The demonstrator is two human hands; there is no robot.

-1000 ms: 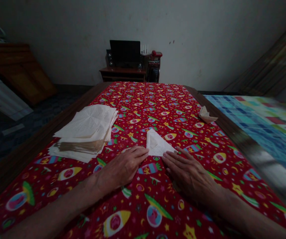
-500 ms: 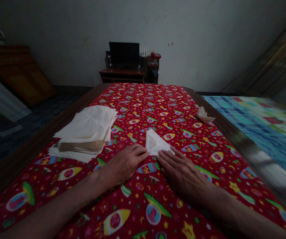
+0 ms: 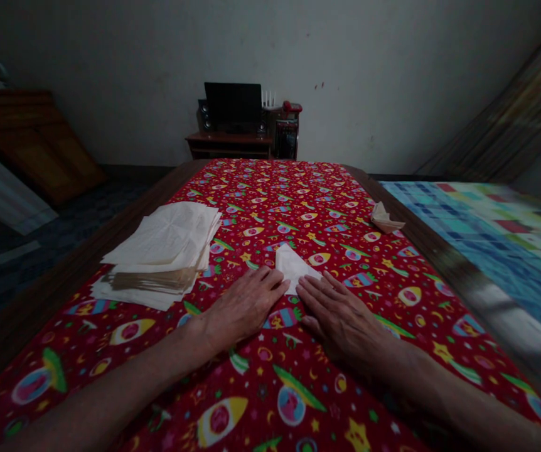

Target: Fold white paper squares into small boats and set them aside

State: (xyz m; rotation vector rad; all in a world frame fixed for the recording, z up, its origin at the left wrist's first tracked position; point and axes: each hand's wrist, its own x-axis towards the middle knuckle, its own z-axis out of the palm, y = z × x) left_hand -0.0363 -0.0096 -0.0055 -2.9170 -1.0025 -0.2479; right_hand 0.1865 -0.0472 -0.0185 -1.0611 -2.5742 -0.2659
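Observation:
A small white sheet of paper, folded to a rough triangle, lies on the red patterned cloth in front of me. My left hand rests at its lower left edge, fingers stretched out and fingertips touching the paper. Across its lower right side my right hand lies flat, covering that corner with outstretched fingers. To the left is a stack of pale square paper sheets, the top one marked with radiating creases. A folded paper piece stands at the cloth's right edge.
The cloth covers a table with a dark wooden edge. Beyond it stand a monitor and a red telephone. A bed with a blue checked cover is on the right, wooden cabinets on the left.
The left fingers have spread and shifted slightly up along the paper's left edge. The upper fold looks flatter, and the right hand has slid a little over the paper.

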